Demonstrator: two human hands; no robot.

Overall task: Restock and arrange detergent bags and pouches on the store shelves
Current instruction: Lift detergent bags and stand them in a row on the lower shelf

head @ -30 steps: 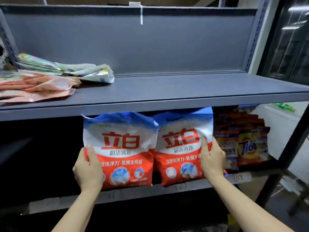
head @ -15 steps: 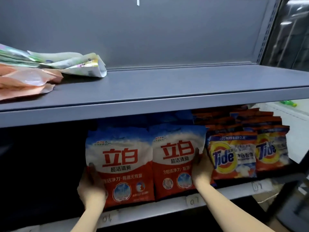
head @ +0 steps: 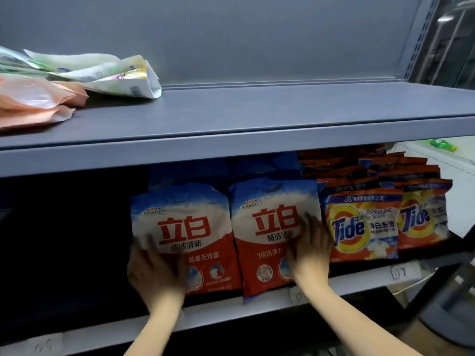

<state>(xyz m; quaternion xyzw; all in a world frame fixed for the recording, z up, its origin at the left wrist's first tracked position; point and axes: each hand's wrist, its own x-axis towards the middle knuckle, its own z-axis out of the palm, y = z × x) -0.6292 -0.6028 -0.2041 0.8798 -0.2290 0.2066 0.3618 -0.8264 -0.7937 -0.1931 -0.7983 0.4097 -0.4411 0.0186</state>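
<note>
Left hand (head: 156,272): lowest in view, forearm coming up from bottom edge; palm flat on lower-left front of the left Liby bag (head: 190,237), fingers spread, blurred; pressing, no wrap round the bag visible.
Right hand (head: 309,250): forearm from bottom right; palm and straight fingers flat on right half of the right Liby bag (head: 267,237), fingertips up by the big red characters; pressing, nothing clasped.
Lower shelf (head: 231,310): grey front lip, white handwritten tags stuck on it, numbers hard to read.
Left Liby bag: upright on lower shelf, blue-white top, red bottom, face forward, touching its twin on the right.
Right Liby bag: upright, bottom corner hangs slightly over the shelf lip; right edge just beside the Tide bags (head: 365,227).
Tide bags: two orange-yellow fronts side by side right of the Liby pair, upright, more orange bags stacked in rows behind.
Behind Liby pair: more blue bag tops in shadow, count unclear.
Left of Liby pair: dark, cannot tell contents.
Upper shelf (head: 257,111): grey, above everything.
Pink pouches (head: 33,98): lying flat, far left of upper shelf, stacked.
Green-white pouches (head: 108,73): lying flat just behind and partly on the pink ones.
Green object (head: 443,145): far right background, on a white surface, too small to identify.
</note>
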